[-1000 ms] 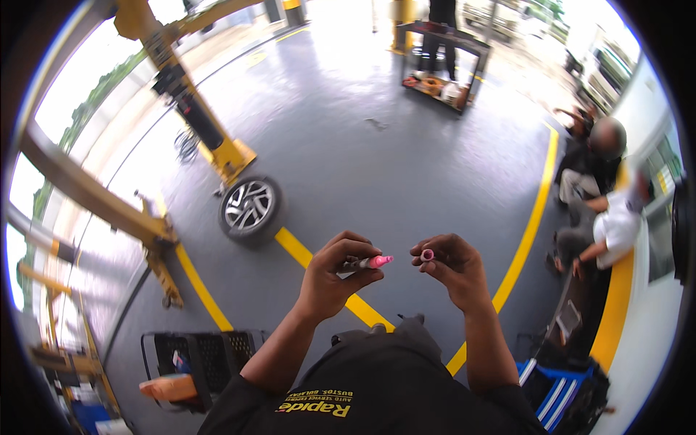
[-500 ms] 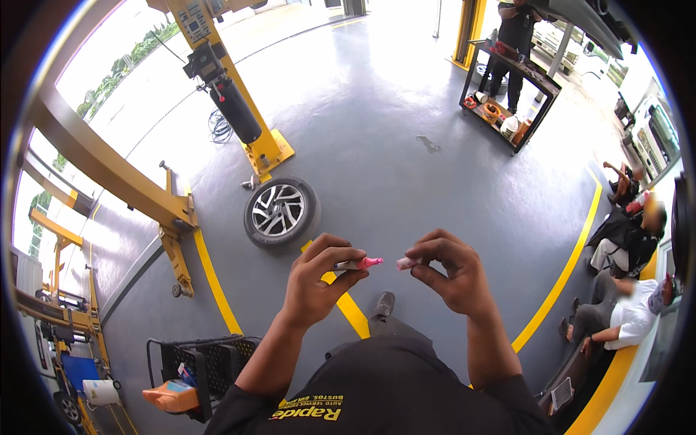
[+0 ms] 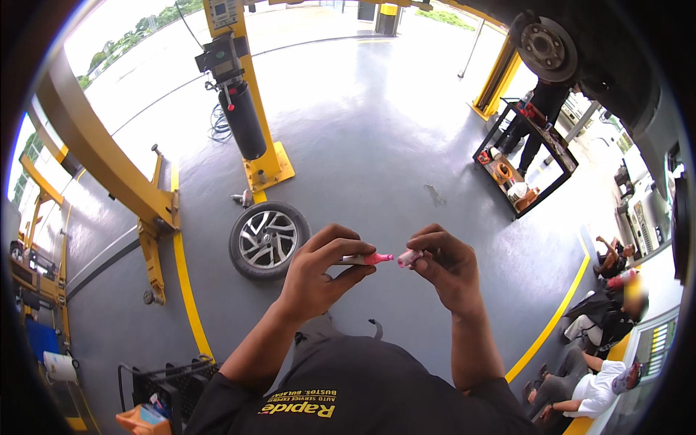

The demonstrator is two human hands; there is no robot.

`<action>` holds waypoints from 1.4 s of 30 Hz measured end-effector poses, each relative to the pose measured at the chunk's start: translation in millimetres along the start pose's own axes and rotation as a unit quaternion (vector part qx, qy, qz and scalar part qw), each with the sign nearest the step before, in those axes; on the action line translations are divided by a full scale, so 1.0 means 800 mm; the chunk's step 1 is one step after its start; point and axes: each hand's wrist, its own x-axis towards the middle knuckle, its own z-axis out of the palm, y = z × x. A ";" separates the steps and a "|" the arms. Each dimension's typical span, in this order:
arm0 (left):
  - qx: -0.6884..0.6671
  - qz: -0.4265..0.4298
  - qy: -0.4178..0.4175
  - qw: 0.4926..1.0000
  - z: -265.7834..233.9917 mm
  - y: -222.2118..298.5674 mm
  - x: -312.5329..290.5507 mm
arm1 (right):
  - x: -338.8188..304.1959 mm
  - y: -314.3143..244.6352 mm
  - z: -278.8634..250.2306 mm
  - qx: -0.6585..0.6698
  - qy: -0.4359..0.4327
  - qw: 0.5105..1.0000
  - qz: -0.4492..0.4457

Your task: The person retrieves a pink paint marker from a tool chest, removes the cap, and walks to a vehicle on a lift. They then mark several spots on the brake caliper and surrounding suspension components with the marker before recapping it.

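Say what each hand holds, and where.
Left hand: a pink-tipped marker, by its barrel. Right hand: a pinkish cap, by the end away from the marker.

Wheel (image 3: pixel 269 241) near yellow post (image 3: pixel 255 72)

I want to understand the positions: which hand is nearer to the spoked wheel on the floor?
Left. In the picture, the left hand appears just right of the wheel; the right hand is farther right.
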 end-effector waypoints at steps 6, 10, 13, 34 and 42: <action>-0.042 -0.009 -0.030 0.999 -0.058 -0.104 0.106 | 0.132 0.037 0.010 -0.040 0.033 0.999 -0.003; -0.047 0.004 -0.057 0.997 -0.087 -0.159 0.169 | 0.199 0.059 0.011 -0.064 0.067 0.996 0.008; -0.058 0.013 -0.072 0.996 -0.092 -0.191 0.208 | 0.236 0.075 0.003 -0.019 0.083 0.996 0.034; -0.061 0.004 -0.047 0.997 0.089 -0.368 0.505 | 0.477 0.128 -0.280 -0.078 0.085 0.993 -0.024; -0.085 0.007 -0.070 0.994 0.154 -0.402 0.588 | 0.498 0.122 -0.367 -0.086 0.141 0.986 0.026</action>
